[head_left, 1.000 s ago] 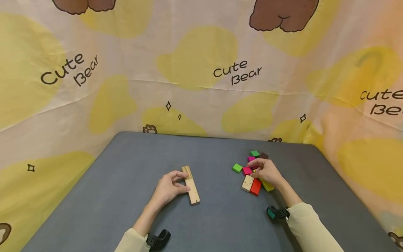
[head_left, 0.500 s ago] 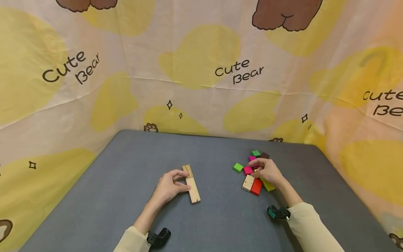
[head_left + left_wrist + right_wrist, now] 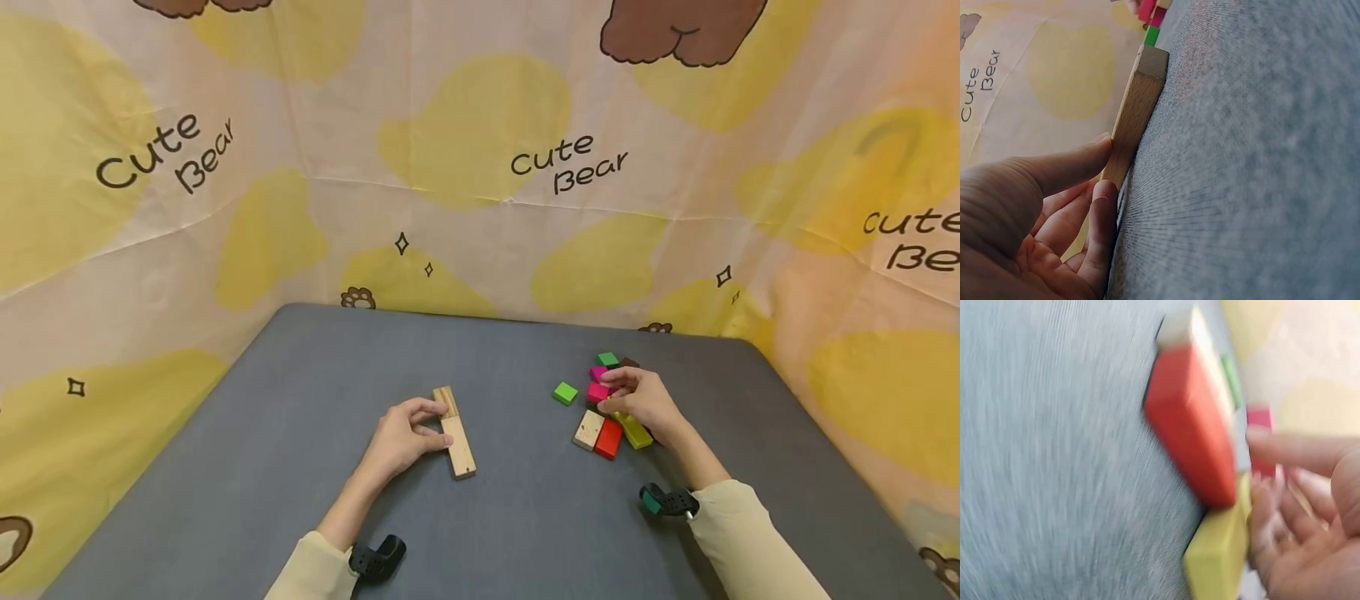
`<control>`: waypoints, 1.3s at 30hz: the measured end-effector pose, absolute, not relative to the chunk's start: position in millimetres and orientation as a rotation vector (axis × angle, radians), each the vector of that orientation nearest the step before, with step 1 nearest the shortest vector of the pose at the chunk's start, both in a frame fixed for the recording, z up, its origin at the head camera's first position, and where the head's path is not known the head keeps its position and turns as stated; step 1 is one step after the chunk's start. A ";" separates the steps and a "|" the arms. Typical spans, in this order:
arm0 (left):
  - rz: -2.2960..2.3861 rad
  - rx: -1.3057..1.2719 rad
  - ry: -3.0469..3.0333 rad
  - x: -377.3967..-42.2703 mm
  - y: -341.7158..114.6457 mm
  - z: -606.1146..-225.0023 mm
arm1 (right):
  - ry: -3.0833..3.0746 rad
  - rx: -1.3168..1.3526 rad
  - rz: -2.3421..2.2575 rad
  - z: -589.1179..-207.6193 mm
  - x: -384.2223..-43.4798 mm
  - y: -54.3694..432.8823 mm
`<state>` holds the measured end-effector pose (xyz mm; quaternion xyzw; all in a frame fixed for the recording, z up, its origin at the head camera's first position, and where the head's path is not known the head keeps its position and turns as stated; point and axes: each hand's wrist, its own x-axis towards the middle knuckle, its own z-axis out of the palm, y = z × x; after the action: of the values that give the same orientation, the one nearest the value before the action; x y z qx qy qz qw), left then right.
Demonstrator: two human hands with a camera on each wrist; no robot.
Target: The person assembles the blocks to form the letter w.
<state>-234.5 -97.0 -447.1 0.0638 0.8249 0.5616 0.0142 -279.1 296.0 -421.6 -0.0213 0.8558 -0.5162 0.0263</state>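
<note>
In the head view, two plain wooden blocks (image 3: pixel 459 450) lie end to end on the grey table. My left hand (image 3: pixel 397 437) is at their left side, thumb and fingertips touching them without wrapping round. The left wrist view shows the thumb against one wooden block (image 3: pixel 1132 109). My right hand (image 3: pixel 645 402) pinches a pink block (image 3: pixel 597 392) between thumb and fingers, over a loose cluster of coloured blocks. Near it lie a yellow block (image 3: pixel 636 432), a red block (image 3: pixel 609 439) and a speckled wooden block (image 3: pixel 588 430). The right wrist view is blurred.
A light green block (image 3: pixel 565 393) lies left of the cluster. Behind the right hand are a darker green block (image 3: pixel 607 359), another pink block (image 3: pixel 597 373) and a dark brown block (image 3: pixel 628 362). A printed curtain (image 3: pixel 450 183) stands along the table's back and sides.
My right hand has shifted slightly away from me, and the pink block has moved with it, away from the light green block. My left hand stays against the wooden blocks.
</note>
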 end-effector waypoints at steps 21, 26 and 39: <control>1.744 0.183 2.572 -234.9 -97.4 -447.7 | 2.445 0.153 -1.928 -420.9 -197.0 205.8; 1.729 0.192 2.592 -235.0 -98.0 -446.4 | 2.451 0.041 -1.832 -421.6 -192.8 188.4; 1.730 0.175 2.595 -232.4 -96.2 -445.9 | 2.379 -0.121 -1.772 -432.7 -189.7 171.1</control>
<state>-232.4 -96.2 -445.9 0.0560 0.8308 0.5537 0.0089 -189.7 171.1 -432.7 -0.0405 0.7984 -0.5945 0.0864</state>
